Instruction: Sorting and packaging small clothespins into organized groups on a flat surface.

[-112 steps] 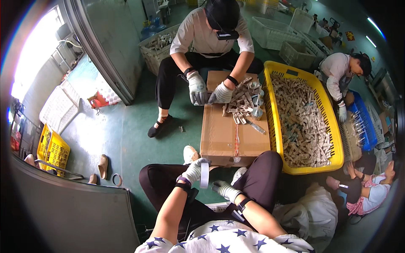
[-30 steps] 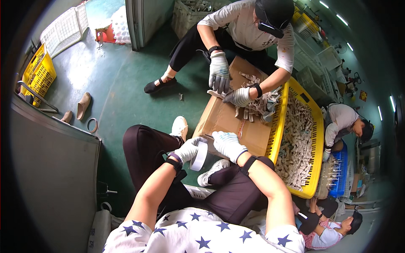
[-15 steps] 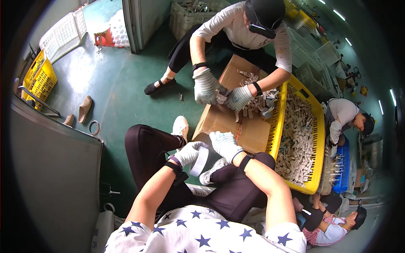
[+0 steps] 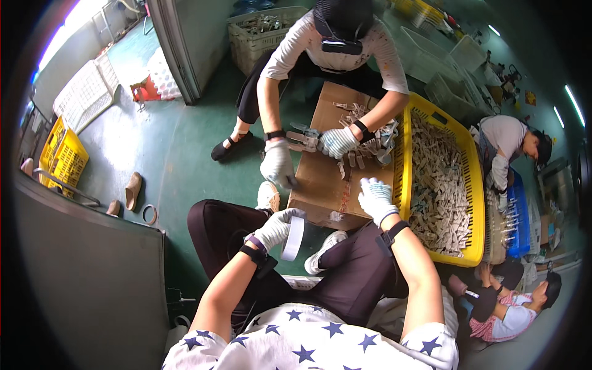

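Observation:
A roll of white tape (image 4: 294, 239) is in my gloved left hand (image 4: 275, 229), the fingers closed round its side. My gloved right hand (image 4: 376, 200) is over the near right corner of a cardboard box (image 4: 317, 185), fingers apart and nothing seen in them. Loose small pale strip-like pieces (image 4: 357, 161) lie on the box top. Across from me a person works with two gloved hands. One glove (image 4: 338, 143) grips several flat clear-and-grey pieces (image 4: 304, 138); the other glove (image 4: 279, 165) is lowered by the box's left edge.
Right of the box stands a yellow crate (image 4: 404, 166) full of small pale pieces (image 4: 439, 185). Beyond it are a blue crate (image 4: 520, 216) and two more people. A grey panel (image 4: 92, 265) rises at my left. Clogs (image 4: 132, 190) and a ring (image 4: 149, 214) lie on the floor.
My right hand has moved right, away from the tape, which stays in my left hand. The other person's lower glove has parted from the pieces and dropped toward the box edge. The view has shifted.

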Tool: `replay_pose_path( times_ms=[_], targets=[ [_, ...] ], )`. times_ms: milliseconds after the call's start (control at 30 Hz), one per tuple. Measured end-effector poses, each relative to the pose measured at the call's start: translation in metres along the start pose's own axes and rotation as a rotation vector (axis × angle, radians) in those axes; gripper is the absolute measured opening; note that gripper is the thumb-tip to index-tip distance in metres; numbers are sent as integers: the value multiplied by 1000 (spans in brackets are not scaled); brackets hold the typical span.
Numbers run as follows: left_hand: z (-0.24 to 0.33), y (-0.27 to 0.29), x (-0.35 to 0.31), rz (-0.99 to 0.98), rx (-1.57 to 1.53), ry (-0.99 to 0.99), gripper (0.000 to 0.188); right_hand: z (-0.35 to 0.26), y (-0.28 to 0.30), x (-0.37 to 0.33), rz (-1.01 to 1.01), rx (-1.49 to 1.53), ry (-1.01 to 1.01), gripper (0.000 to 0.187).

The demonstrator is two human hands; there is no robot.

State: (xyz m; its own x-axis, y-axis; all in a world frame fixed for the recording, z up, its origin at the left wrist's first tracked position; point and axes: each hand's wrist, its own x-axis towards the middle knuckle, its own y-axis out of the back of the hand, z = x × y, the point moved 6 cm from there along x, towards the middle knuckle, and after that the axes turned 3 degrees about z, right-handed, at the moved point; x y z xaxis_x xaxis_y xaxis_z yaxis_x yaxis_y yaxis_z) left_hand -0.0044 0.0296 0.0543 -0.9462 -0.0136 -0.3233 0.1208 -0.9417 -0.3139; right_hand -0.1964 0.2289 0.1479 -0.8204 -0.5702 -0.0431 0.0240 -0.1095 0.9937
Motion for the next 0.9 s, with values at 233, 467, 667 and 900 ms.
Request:
replay_pose_path(
  times_ms=[233, 467, 667, 900],
  targets=[
    [79, -20, -5, -65, -30, -44, 57, -88, 16, -36, -331, 1171, 329, 46],
    [178, -23, 13, -193, -304, -60, 49, -136, 88, -39, -432, 1938, 273, 39],
    [245, -16, 54, 34, -61, 30, 33, -124, 122, 0, -479, 2199, 288, 49],
    [267, -33, 155, 37, 318, -24, 26, -94, 106, 41, -212, 2284, 321, 43]
  ],
)
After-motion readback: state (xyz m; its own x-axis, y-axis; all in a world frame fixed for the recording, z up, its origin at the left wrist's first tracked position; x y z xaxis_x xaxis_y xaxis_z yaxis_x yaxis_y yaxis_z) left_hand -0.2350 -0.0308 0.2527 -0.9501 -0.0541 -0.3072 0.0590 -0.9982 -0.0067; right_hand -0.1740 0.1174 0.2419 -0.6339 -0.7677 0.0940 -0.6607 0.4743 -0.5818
